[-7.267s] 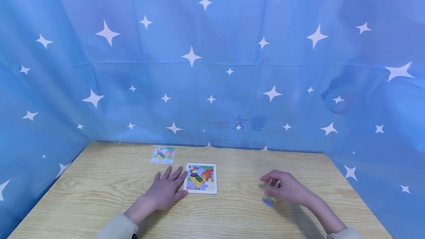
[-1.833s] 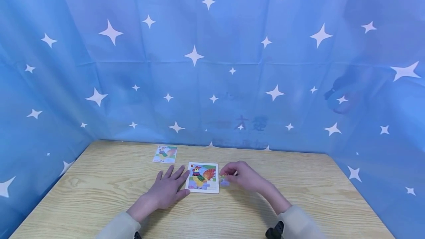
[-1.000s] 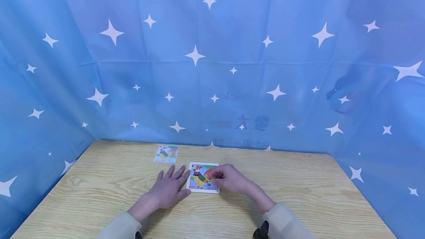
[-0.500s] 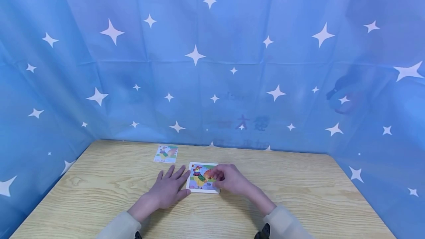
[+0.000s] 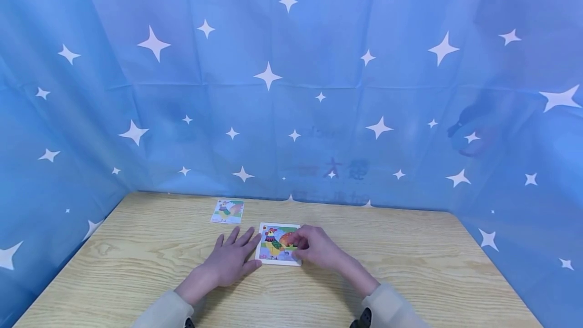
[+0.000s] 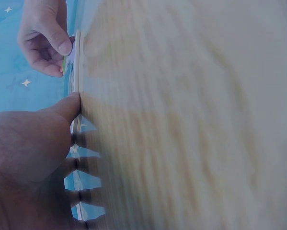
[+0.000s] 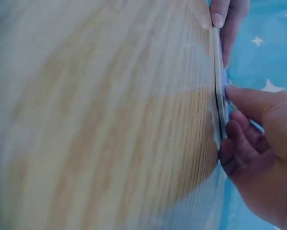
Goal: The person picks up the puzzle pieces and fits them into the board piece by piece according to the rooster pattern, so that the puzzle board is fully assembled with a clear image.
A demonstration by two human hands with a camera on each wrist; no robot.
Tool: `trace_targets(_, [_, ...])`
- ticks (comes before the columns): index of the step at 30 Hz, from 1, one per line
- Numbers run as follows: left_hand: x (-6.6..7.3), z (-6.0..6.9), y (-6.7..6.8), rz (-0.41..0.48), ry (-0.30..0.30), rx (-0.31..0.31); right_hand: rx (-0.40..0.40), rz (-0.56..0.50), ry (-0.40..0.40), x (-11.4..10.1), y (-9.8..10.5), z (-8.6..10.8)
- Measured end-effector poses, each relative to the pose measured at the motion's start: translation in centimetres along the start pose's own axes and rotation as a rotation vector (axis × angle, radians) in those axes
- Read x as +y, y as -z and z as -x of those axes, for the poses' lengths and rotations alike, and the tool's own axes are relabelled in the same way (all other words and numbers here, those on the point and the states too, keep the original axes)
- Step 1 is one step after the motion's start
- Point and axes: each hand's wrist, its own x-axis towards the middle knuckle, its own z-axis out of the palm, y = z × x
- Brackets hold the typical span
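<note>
A rooster jigsaw puzzle [image 5: 272, 249] lies in its white-rimmed tray [image 5: 279, 262] near the table's middle. My left hand [image 5: 226, 264] rests palm down with spread, straight fingers; its thumb and a finger touch the tray's left edge. Over the tray's lower right corner, my right hand [image 5: 317, 248] pinches a puzzle piece between thumb and fingers. In the left wrist view, the piece [image 6: 64, 63] shows as a thin, tilted green edge below the right thumb. The right fingers hide part of the rooster's tail and the corner, so I cannot tell whether the piece is seated.
A printed rooster card [image 5: 227, 211] lies farther back, left of the tray. The wooden table [image 5: 401, 247] ends against a blue star-patterned curtain [image 5: 314, 120] at the back and sides.
My right hand has come left from the table's right side, carrying the puzzle piece to the tray's lower right corner. Its fingers shift only slightly in the last second. The left hand stays put.
</note>
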Motion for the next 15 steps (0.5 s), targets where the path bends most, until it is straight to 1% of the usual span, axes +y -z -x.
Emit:
trace_targets(10, [0.25, 0.22, 0.26, 0.017, 0.005, -0.005, -0.065, 0.077, 0.044, 0.21, 0.38, 0.02])
trace_targets(15, [0.19, 0.13, 0.23, 0.014, 0.005, -0.01, -0.103, 0.195, 0.093, 0.11, 0.69, 0.16])
